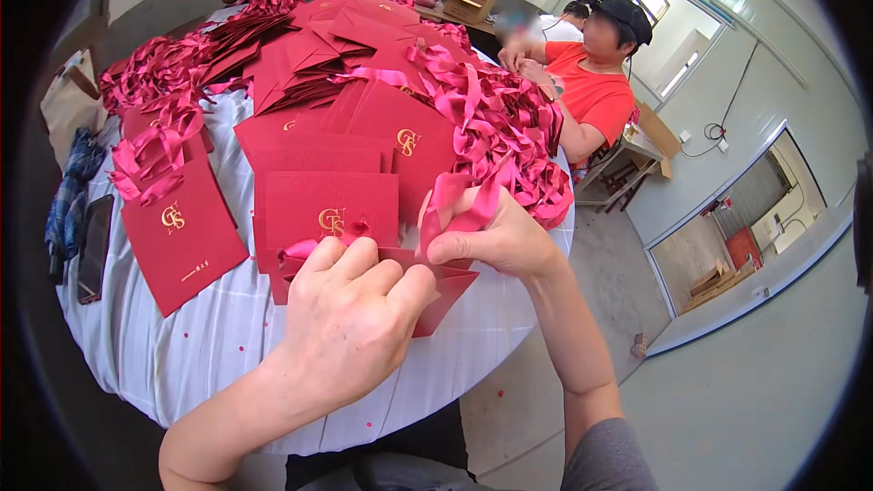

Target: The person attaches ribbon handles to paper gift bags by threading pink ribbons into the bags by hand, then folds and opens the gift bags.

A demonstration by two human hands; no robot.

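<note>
A small dark-red paper gift bag (448, 306) is tilted under my two hands at the near edge of the table. Curled over its top edge, my left hand (359, 323) is closed on the bag; its fingertips are hidden behind the knuckles. My right hand (500, 235) pinches a pink satin ribbon (447, 205) between thumb and fingers, with a loop standing up above them. Just beyond my left hand lies a flat red bag (318, 195) with a gold emblem. Whether the ribbon passes through the held bag is hidden.
Stacked red bags (364, 32) cover the round table's white cloth (214, 345). Ribboned bags (509, 118) are heaped at right, another (182, 236) at left. A phone (95, 250) and folded umbrella (77, 182) lie at the left edge. People (591, 77) work across the table.
</note>
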